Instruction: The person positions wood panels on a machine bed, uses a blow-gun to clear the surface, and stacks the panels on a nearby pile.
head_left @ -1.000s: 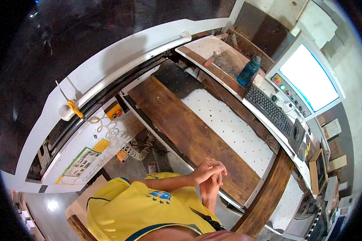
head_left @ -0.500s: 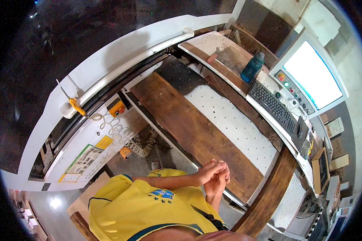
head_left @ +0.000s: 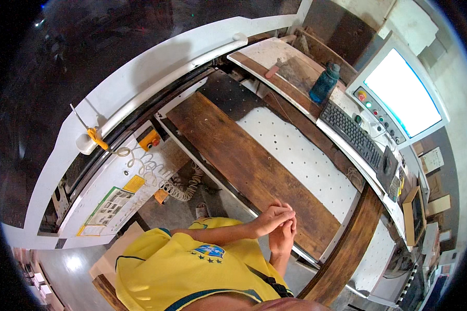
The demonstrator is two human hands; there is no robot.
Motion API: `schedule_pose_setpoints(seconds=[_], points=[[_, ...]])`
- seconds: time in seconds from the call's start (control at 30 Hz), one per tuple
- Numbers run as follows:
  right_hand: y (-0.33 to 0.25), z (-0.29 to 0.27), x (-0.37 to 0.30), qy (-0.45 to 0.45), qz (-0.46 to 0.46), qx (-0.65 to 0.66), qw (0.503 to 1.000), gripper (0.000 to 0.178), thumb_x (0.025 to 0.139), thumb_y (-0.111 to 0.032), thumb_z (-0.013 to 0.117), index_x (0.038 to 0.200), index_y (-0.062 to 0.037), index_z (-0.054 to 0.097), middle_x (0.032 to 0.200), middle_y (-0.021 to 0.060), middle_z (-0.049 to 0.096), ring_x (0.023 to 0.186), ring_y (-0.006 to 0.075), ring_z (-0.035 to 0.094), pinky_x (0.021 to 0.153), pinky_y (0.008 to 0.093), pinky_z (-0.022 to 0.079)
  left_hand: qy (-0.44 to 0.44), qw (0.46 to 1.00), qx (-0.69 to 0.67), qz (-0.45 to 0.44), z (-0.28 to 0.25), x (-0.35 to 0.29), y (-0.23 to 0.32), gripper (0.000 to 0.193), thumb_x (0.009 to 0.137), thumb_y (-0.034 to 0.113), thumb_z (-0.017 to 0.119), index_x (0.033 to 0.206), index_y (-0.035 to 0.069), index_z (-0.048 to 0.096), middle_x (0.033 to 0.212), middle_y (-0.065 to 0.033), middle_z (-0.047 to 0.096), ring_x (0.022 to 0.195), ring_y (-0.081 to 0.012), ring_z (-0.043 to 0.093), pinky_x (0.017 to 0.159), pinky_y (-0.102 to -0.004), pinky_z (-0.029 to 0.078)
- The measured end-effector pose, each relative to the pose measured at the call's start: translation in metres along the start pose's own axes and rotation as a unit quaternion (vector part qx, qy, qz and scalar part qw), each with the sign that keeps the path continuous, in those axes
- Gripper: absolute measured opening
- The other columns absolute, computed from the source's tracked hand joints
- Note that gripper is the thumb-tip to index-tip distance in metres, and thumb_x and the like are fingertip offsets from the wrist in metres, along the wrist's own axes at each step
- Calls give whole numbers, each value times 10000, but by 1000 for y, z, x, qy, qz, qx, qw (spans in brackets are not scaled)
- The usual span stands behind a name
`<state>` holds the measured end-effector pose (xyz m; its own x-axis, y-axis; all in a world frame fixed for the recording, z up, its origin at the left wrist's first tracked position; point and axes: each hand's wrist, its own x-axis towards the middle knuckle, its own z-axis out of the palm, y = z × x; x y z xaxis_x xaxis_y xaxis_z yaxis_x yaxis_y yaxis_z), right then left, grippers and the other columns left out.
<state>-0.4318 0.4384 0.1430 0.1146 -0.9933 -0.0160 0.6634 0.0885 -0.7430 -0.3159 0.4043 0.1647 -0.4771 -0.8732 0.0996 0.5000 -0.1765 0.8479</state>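
My left hand (head_left: 271,220) and my right hand (head_left: 282,239) meet in front of my yellow shirt (head_left: 192,269). Their fingers are curled and touch near the tips, and I see no object between them. The two hands hover above the near end of a long worn brown board (head_left: 254,166). That board lies along a white, perforated table top (head_left: 301,147). Parts of the right hand's fingers are hidden behind the left.
A second brown board (head_left: 347,243) crosses at the right. Beyond stand a blue bottle (head_left: 324,84), a black keyboard (head_left: 350,132) and a lit monitor (head_left: 402,96) with buttons. At the left, a yellow air gun (head_left: 96,137) hangs by a coiled hose (head_left: 184,189).
My hands were clasped more tightly with fingers overlapping. They have loosened and drawn slightly apart, still touching at the fingers. The view has shifted a little.
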Motion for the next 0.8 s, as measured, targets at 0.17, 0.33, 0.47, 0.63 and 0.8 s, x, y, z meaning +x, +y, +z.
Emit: schedule_pose_setpoints(seconds=[0.17,0.33,0.47,0.63,0.8], points=[[-27,3,4,68,-165,-2,984,566,1044,-410,575,1503,-97,467,1525,121,499,1302,240,575,1023,386,535,68,987,140,44,-25,2,-9,321,1049,279,653,1214,22,554,1001,-35,660,907,-108,639,801,-283,541],[-34,18,-2,-30,-78,225,971,499,1073,-413,492,1432,-66,496,1379,120,564,1077,219,619,848,347,586,-55,982,139,-117,-19,-12,-19,590,998,398,715,1371,17,464,1152,-101,639,1112,-170,633,919,-349,539],[-19,30,-6,-8,-31,302,953,456,1070,-397,499,1375,-58,524,1203,110,619,822,197,574,739,357,553,-120,979,157,-49,-21,-11,-26,356,1014,377,667,1123,39,646,1065,-120,694,1030,-197,666,871,-371,514],[-19,36,-4,-15,-20,374,927,429,1065,-383,510,1336,-52,536,1056,96,627,741,197,575,706,347,509,-117,969,217,-24,-24,-17,-22,219,1006,270,667,1032,54,689,990,-137,742,992,-212,707,871,-360,525],[-19,32,-4,-35,-16,392,919,389,1069,-355,498,1303,-51,563,969,64,637,653,160,551,712,364,525,-132,958,254,-15,-23,-19,-11,178,1015,205,660,1099,48,659,1053,-136,758,1057,-198,722,924,-345,547]])
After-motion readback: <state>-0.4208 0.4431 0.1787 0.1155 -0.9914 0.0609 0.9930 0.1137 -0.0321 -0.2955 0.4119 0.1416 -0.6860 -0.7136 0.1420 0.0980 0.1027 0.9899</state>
